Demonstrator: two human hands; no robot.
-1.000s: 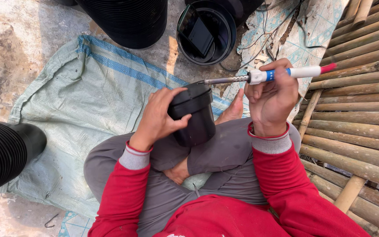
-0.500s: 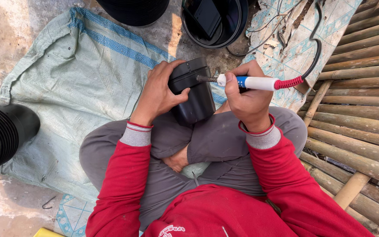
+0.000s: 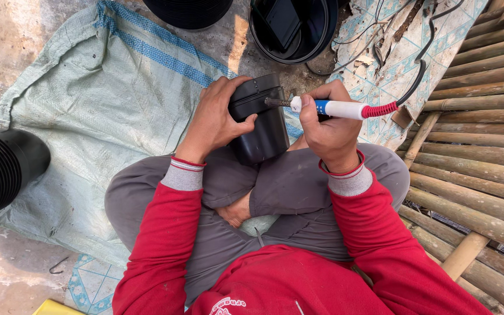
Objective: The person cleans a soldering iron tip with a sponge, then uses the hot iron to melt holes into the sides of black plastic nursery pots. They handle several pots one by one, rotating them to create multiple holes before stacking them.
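I sit cross-legged in a red top and grey trousers. My left hand (image 3: pixel 217 119) grips a small black plastic pot (image 3: pixel 261 125) lying on its side over my knees. My right hand (image 3: pixel 328 131) holds a soldering iron (image 3: pixel 345 109) with a white, blue and red handle; its metal tip touches the pot's side near the rim. A black cord (image 3: pixel 418 76) runs from the handle up to the right.
A pale green woven sack (image 3: pixel 88 116) covers the ground to the left. A ribbed black tube (image 3: pixel 1 166) lies at the left edge. A black bucket (image 3: pixel 296 29) and another black pot (image 3: pixel 188 9) stand ahead. A bamboo platform (image 3: pixel 479 146) fills the right side.
The pot has turned and come lower onto my knees. My right hand has brought the soldering iron down and left until its tip meets the pot's side.
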